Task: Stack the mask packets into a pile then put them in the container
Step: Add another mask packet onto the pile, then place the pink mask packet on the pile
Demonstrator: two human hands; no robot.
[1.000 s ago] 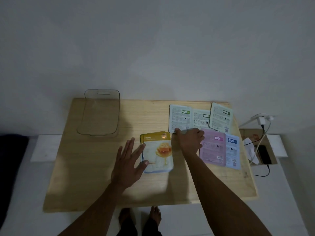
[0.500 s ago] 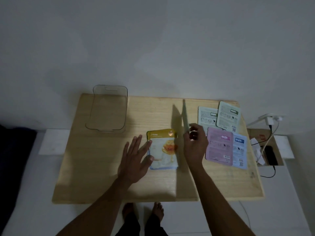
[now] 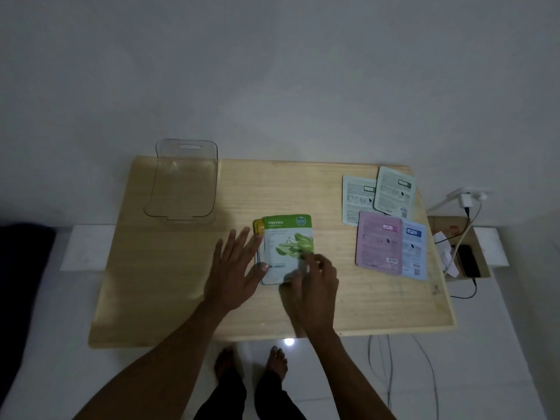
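While four mask packets lie unsorted on the right side of the wooden counter (image 3: 181,283), a person adds a green Aloe Vera packet (image 3: 286,244) face up to the pile (image 3: 260,237) growing at the counter's middle. A sliver of a yellow packet (image 3: 258,228) peeks out from beneath its left edge, and darker edges lower down suggest at least one more below; the exact count cannot be told. The pile is not squared, since the green packet sits shifted to the right of those under it.

Left to gather are two pale green packets (image 3: 394,189) at the far right, one overlapping the other, and nearer, a pink packet (image 3: 378,241) overlapping a blue packet (image 3: 414,250). All four lie back side up. The clear plastic container (image 3: 185,183) stands empty at the far left of the counter, well apart from the pile, so the final step looks some way off.

The left hand (image 3: 236,268) lies open, fingers spread and flat, its thumb touching the pile's lower left corner as if steadying it. The right hand (image 3: 315,275) rests curled over the green packet's lower right corner, fingertips pinched on or pressing that corner; motion blur hides which.
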